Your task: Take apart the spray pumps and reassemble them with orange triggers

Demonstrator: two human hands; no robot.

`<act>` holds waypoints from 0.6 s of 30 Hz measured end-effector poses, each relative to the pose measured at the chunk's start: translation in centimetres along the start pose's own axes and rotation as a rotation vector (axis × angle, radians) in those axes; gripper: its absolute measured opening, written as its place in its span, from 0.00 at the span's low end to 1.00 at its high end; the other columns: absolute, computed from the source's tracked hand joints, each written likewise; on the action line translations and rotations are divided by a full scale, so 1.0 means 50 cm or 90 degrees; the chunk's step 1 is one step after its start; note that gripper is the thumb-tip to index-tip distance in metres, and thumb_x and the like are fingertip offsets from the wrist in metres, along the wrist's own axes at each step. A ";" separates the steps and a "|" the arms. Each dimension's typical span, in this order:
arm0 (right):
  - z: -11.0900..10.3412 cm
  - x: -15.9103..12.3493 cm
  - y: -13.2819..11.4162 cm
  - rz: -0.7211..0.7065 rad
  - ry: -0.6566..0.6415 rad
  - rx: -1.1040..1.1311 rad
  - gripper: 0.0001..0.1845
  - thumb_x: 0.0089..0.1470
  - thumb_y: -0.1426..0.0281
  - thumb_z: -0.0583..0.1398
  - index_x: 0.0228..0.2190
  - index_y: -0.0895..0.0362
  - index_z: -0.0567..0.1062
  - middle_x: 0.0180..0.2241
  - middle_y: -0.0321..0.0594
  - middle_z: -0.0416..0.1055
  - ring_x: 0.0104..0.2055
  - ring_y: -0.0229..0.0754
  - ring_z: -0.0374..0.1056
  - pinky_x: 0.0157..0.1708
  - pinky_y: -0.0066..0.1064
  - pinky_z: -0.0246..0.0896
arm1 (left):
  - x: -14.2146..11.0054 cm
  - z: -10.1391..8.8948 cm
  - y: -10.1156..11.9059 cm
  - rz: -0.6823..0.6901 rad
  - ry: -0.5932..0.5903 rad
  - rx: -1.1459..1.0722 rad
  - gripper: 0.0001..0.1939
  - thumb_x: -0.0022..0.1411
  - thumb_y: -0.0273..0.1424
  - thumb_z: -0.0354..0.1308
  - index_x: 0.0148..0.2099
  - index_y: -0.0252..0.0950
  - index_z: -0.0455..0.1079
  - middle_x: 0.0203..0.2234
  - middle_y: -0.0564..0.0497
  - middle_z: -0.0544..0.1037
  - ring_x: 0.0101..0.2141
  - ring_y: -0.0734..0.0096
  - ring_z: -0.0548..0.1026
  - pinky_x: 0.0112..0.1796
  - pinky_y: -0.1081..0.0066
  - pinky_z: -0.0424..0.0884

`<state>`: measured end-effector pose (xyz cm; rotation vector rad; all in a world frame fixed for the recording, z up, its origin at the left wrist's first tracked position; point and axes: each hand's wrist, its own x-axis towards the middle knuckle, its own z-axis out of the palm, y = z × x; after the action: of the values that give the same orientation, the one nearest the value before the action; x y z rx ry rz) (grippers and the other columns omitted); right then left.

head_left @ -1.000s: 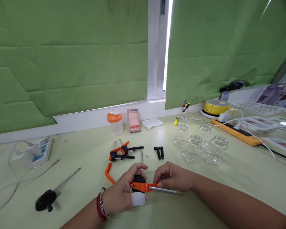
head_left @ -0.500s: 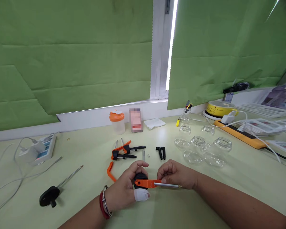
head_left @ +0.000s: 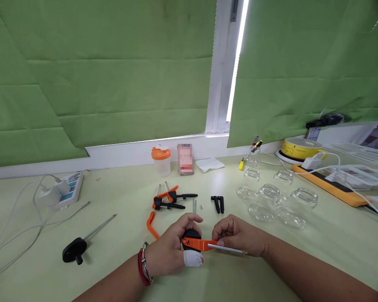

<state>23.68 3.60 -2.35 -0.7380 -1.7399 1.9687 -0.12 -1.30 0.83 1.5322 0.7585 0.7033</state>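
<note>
My left hand (head_left: 171, 249), thumb wrapped in white tape, is closed round a black round part with an orange lever (head_left: 198, 243) on it. My right hand (head_left: 239, 235) pinches a thin metal rod (head_left: 229, 249) that sticks out of the orange lever toward the right. Both hands rest low over the pale green table (head_left: 113, 260). Just behind them lie orange and black clamp pieces (head_left: 168, 198), a curved orange strip (head_left: 151, 224), two small metal pins (head_left: 194, 205) and two black pegs (head_left: 218, 203).
A black disc with a long metal rod (head_left: 82, 245) lies at the left. A power strip with cables (head_left: 63, 191) sits far left. Several clear glass jars (head_left: 277, 201) stand at the right, with an orange power strip (head_left: 330, 186), a yellow dish (head_left: 302, 147) and a screwdriver (head_left: 247, 156) behind. An orange-lidded cup (head_left: 161, 160) stands by the window wall.
The view has shifted so everything sits a little further right. My hands keep the same grip on the orange lever and the rod; nothing was let go.
</note>
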 end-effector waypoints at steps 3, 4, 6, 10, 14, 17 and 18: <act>0.000 0.001 0.002 0.005 0.003 0.002 0.14 0.44 0.64 0.66 0.32 0.63 0.77 0.24 0.37 0.70 0.25 0.31 0.60 0.25 0.24 0.52 | 0.000 0.000 0.001 0.006 -0.003 0.002 0.33 0.48 0.27 0.64 0.54 0.45 0.54 0.36 0.54 0.62 0.32 0.77 0.62 0.34 0.72 0.63; -0.001 0.001 0.002 0.008 0.004 0.003 0.15 0.44 0.64 0.66 0.31 0.63 0.77 0.24 0.37 0.70 0.25 0.32 0.60 0.25 0.24 0.52 | 0.000 0.001 0.002 0.005 -0.004 0.002 0.33 0.48 0.27 0.64 0.54 0.45 0.54 0.36 0.54 0.62 0.32 0.77 0.62 0.34 0.72 0.63; -0.001 0.002 0.002 0.009 0.004 0.005 0.15 0.43 0.64 0.66 0.32 0.63 0.77 0.24 0.37 0.70 0.24 0.31 0.60 0.25 0.23 0.52 | -0.001 0.001 0.003 -0.001 -0.003 -0.001 0.32 0.49 0.27 0.63 0.54 0.45 0.54 0.37 0.53 0.62 0.32 0.77 0.62 0.33 0.72 0.63; -0.001 0.001 0.003 0.014 -0.002 0.008 0.14 0.44 0.65 0.66 0.32 0.63 0.77 0.24 0.36 0.70 0.23 0.30 0.59 0.23 0.22 0.50 | 0.000 0.001 0.006 -0.015 -0.001 -0.006 0.32 0.49 0.28 0.63 0.54 0.45 0.54 0.37 0.53 0.61 0.32 0.77 0.62 0.33 0.73 0.63; -0.001 0.000 0.004 0.010 0.006 0.010 0.14 0.44 0.65 0.66 0.32 0.63 0.77 0.24 0.37 0.70 0.24 0.30 0.59 0.24 0.22 0.51 | -0.001 -0.003 0.006 -0.015 -0.008 0.006 0.30 0.52 0.31 0.61 0.55 0.46 0.54 0.37 0.53 0.61 0.32 0.76 0.61 0.33 0.72 0.63; -0.001 0.000 0.004 0.002 0.004 -0.006 0.15 0.44 0.65 0.66 0.33 0.63 0.77 0.25 0.37 0.70 0.25 0.31 0.59 0.26 0.23 0.53 | -0.001 -0.006 0.009 0.006 -0.021 0.020 0.24 0.57 0.35 0.56 0.55 0.44 0.55 0.36 0.52 0.62 0.34 0.73 0.61 0.35 0.70 0.62; -0.001 0.000 0.004 0.001 0.004 -0.012 0.15 0.44 0.65 0.66 0.33 0.63 0.77 0.25 0.37 0.70 0.25 0.30 0.59 0.26 0.23 0.53 | -0.001 -0.006 0.009 0.008 -0.022 0.015 0.22 0.59 0.35 0.54 0.54 0.43 0.55 0.36 0.52 0.63 0.33 0.73 0.62 0.35 0.69 0.61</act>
<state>23.74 3.62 -2.55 -0.7511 -1.7568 1.9517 -0.35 -1.17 1.33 1.5681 0.7336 0.6772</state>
